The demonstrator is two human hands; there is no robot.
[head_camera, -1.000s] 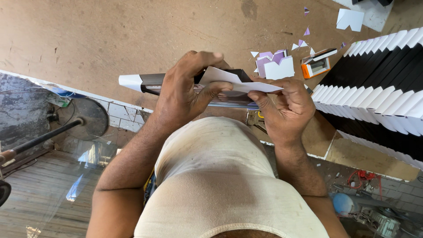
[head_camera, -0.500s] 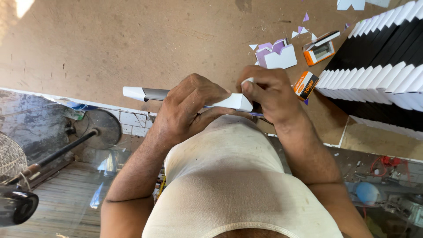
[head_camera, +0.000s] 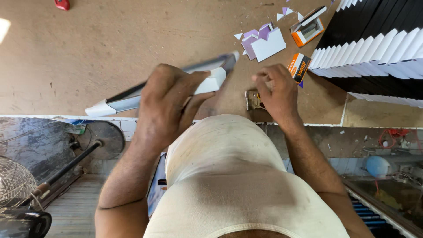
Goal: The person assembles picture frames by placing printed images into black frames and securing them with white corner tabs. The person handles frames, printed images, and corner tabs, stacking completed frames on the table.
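Note:
My left hand [head_camera: 169, 99] grips a long dark frame strip [head_camera: 128, 98] with white card caps on its ends, held slanted above the brown bench. One white cap [head_camera: 212, 81] sticks out by my thumb. My right hand [head_camera: 275, 90] is off the strip and lies on the bench near its front edge, fingers curled down onto a small metal stapler [head_camera: 251, 100]. The hand hides most of the stapler, so a grip on it does not show.
An orange staple box [head_camera: 298, 67] lies just right of my right hand, an open orange box [head_camera: 308, 28] further back. Purple and white card cut-outs [head_camera: 264, 42] lie behind. Black frames with white corners [head_camera: 374, 53] are stacked at right. A fan [head_camera: 17, 189] stands below left.
My right hand let go of the strip and dropped right onto the stapler. My left hand tilted the strip, its far end now raised toward the card cut-outs.

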